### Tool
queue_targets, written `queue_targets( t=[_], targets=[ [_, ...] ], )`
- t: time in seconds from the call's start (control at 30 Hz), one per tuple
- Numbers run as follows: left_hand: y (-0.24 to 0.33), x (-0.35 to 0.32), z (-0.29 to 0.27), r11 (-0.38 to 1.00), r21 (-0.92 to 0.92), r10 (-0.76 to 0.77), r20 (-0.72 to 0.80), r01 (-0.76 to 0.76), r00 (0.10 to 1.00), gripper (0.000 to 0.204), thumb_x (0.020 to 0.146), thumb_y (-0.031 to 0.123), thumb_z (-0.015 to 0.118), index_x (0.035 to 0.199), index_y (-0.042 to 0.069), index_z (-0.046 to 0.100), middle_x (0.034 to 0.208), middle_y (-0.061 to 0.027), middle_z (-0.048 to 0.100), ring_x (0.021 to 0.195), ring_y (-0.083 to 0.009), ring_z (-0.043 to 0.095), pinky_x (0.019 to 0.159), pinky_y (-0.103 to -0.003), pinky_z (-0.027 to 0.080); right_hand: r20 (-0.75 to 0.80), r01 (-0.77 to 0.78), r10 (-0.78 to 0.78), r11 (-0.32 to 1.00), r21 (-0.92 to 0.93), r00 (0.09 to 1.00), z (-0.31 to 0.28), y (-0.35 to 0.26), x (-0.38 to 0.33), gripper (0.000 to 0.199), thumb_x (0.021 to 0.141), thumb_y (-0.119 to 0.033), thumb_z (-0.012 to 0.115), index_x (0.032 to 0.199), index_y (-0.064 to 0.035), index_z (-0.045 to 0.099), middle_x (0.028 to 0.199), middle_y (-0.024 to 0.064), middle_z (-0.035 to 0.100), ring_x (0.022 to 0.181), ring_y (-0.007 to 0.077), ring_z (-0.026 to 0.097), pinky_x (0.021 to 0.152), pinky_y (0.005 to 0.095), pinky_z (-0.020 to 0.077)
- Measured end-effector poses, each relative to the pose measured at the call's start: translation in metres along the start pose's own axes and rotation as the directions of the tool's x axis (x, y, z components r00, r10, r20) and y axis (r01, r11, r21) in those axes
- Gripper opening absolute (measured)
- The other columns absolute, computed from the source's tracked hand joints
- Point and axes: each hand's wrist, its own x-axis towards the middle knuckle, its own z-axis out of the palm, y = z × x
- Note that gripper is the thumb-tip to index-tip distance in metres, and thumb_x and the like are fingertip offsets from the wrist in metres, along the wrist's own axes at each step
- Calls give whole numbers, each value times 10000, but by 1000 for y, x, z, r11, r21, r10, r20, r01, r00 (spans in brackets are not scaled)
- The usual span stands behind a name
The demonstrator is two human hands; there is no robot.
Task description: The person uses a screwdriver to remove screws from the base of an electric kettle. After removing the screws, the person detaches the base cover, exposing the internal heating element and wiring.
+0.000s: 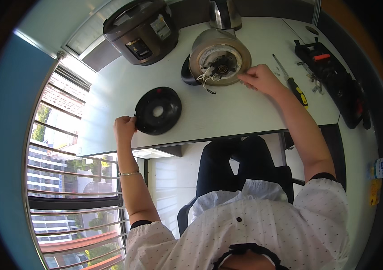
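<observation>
My left hand (124, 127) grips the left rim of a round black base cover (158, 110) that lies flat on the white table (245, 108). My right hand (260, 78) pinches the right edge of an upturned kettle (220, 57), whose open underside shows a black part and loose white wires. The kettle's black handle sticks out on its left side.
A dark rice cooker (140, 29) stands at the back left. A metal pot (224, 13) sits behind the kettle. A screwdriver (291, 81) with a yellow-black handle lies to the right of my right hand, with small screws (317, 83) and a black tool case (333, 76) beyond.
</observation>
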Motion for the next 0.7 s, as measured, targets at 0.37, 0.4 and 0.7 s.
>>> queue_targets(
  t=[0.37,0.4,0.7],
  targets=[
    [72,-10,39,846,234,534,-356,-480,767,325,737,198,675,1011,29,634,1037,-153,603,983,-334,538,873,-407,414,-4,28,-28,999,-15,1000,-3,1,2,297,856,-195,614,642,10,587,527,27,545,453,84,482,446,246,382],
    [94,-17,50,795,82,593,-311,-601,742,345,722,181,688,1024,28,622,1042,-156,596,1001,-338,529,882,-407,410,-5,32,-32,999,-25,999,-4,0,1,295,857,-191,611,643,10,587,527,27,545,453,84,482,447,246,383],
    [149,-10,103,774,39,626,103,-632,773,364,652,228,735,942,42,617,1009,-119,588,1069,-275,500,1000,-426,274,-43,18,-16,999,47,999,-2,8,6,215,801,-180,637,709,15,630,583,70,606,483,139,555,510,288,454]
  ],
)
